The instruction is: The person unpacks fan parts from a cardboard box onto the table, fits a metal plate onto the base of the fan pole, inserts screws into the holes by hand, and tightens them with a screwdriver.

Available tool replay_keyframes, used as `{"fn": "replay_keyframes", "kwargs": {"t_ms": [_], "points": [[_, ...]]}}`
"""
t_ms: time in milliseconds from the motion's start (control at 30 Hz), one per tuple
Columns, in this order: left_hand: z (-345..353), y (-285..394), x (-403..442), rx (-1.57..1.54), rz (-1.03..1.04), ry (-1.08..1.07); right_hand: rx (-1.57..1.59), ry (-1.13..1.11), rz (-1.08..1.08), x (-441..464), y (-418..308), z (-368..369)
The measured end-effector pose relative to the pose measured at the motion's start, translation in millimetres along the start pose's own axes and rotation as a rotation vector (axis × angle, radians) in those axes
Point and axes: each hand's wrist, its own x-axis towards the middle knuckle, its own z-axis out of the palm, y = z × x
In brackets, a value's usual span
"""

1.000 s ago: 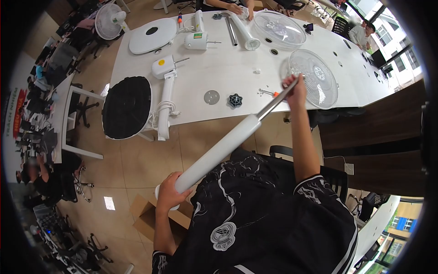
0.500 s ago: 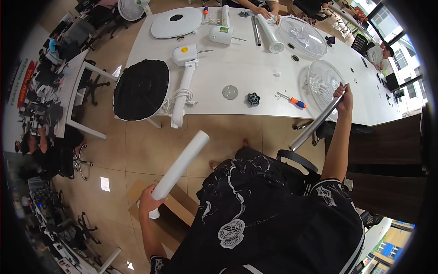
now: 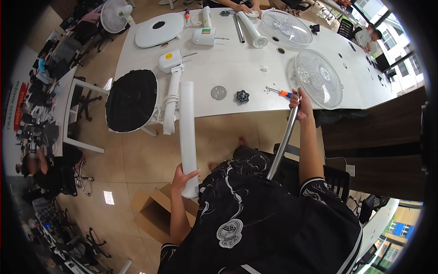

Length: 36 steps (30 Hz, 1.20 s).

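Observation:
My left hand (image 3: 183, 178) is closed round the lower end of a white tube (image 3: 187, 132), which stands nearly upright before the table edge. In my right hand (image 3: 301, 105) is the top of a shiny metal pole (image 3: 284, 144), slanting down towards my shirt. Tube and pole are apart. Near my right hand lie an orange-handled screwdriver (image 3: 285, 94), small screws and a clear fan grille (image 3: 318, 78). A dark star-shaped knob (image 3: 242, 96) and a round metal plate (image 3: 218, 93) lie near the table's front edge.
On the white table (image 3: 228, 68) are a black oval base (image 3: 131, 101), a white base (image 3: 159, 29), two motor housings, a second grille (image 3: 286, 28) and another tube (image 3: 252, 30). A person's hands (image 3: 244, 9) are at the far edge. An open cardboard box (image 3: 155, 212) is on the floor.
The metal pole came out of the white tube, and the two are now apart. The tube has swung upright in my left hand. My right hand moved out, then back inward, with the pole tilted steeper.

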Motion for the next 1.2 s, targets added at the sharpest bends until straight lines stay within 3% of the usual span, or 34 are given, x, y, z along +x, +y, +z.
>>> {"fn": "replay_keyframes", "kwargs": {"t_ms": [167, 300, 367, 467, 667, 700, 833, 1033, 1200], "points": [[17.6, 18.6, 35.8, -0.105, -0.073, -0.035, 0.100, -0.092, 0.070, -7.2, 19.9, -0.4], [28.0, 30.4, 60.0, -0.177, -0.049, -0.076, 0.045, -0.103, -0.005, -42.4, 37.1, 27.9], [31.1, 31.0, 79.7, -0.148, -0.043, -0.035, -0.124, 0.008, -0.019, -69.0, 57.4, 51.4], [38.7, 42.4, 112.6, 0.108, -0.133, 0.128, -0.301, 0.024, -0.030, -107.2, 95.6, 74.5], [31.1, 37.6, 191.2, 0.346, -0.042, 0.255, -0.558, -0.036, 0.096, -168.3, 139.0, 105.6], [29.1, 39.9, 203.3, 0.434, 0.021, 0.294, -0.571, -0.043, 0.152, -168.2, 143.8, 100.5], [18.3, 48.4, 249.7, 0.536, -0.155, 0.281, -0.536, 0.035, 0.236, -151.6, 148.4, 93.2], [8.1, 34.4, 297.0, 0.755, -0.082, 0.360, -0.528, 0.047, 0.133, -111.6, 158.0, 69.3], [10.4, 29.2, 324.0, 0.860, -0.048, 0.432, -0.702, 0.058, 0.048, -80.5, 180.9, 64.0]]}}
